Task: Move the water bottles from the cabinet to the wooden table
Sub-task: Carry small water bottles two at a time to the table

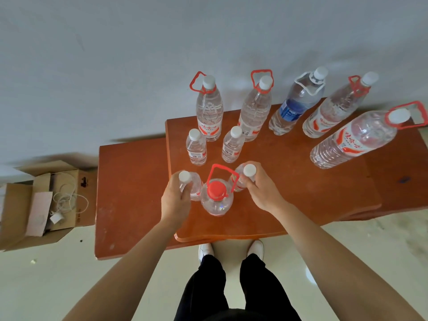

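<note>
On the wooden bench (pixel 289 181), each hand grips one small water bottle: left hand (pixel 174 200) clamped on the left bottle (pixel 193 185), right hand (pixel 259 191) on the right bottle (pixel 243 179), flanking a red-capped jug (pixel 216 200).

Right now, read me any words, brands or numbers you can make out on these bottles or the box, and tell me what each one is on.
None reads clearly.
Large bottle, red-and-white label: red characters, too blurred to read.
Biggest bottle at right: same red label, blurred.
Blue-label bottle: white print, too small.
Small bottles: barcode stickers, digits illegible.
Cardboard box: dark mark, unreadable.
</note>
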